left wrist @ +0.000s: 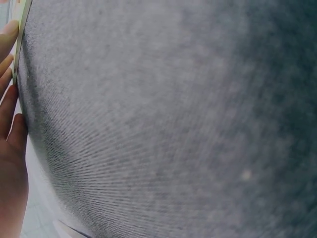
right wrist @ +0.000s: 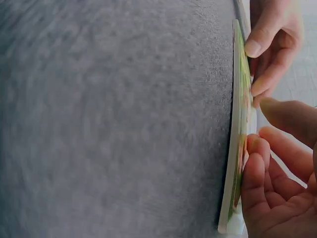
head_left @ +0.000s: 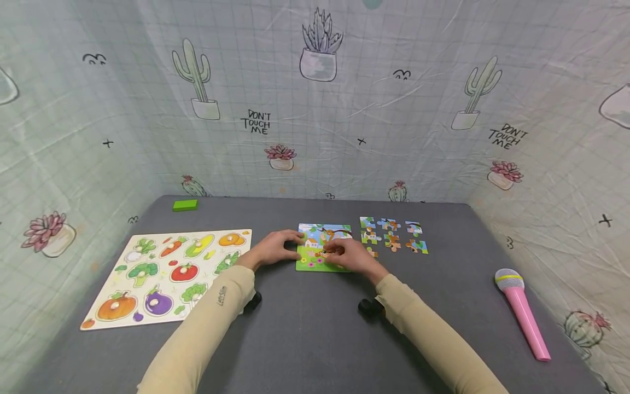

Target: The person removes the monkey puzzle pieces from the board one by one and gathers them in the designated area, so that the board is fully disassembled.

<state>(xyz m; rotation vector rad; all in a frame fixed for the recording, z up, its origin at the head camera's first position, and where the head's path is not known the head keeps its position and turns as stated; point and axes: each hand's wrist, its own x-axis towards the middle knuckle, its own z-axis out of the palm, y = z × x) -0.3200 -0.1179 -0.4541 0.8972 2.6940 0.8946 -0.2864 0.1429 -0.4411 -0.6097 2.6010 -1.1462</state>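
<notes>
A square picture puzzle point(head_left: 310, 265) lies flat on the grey table, showing a house, grass, flowers and an orange-brown animal. My left hand point(head_left: 273, 248) is at its left edge, with thumb and fingertips touching the border. In the left wrist view the fingers of that hand point(left wrist: 12, 163) lie fairly straight along the board's edge. My right hand point(head_left: 355, 256) is over the right half, its bent fingertips on the picture. Seen from the right wrist, its thumb point(right wrist: 287, 116) stands apart from the fingers, and no piece shows between them.
Several loose jigsaw pieces point(head_left: 392, 241) lie in rows right of the puzzle. A vegetable peg board point(head_left: 203, 239) is at the left, a green block point(head_left: 185, 205) at the back left, and a pink toy microphone point(head_left: 525, 314) at the right. A printed cloth point(head_left: 344, 109) hangs around the table.
</notes>
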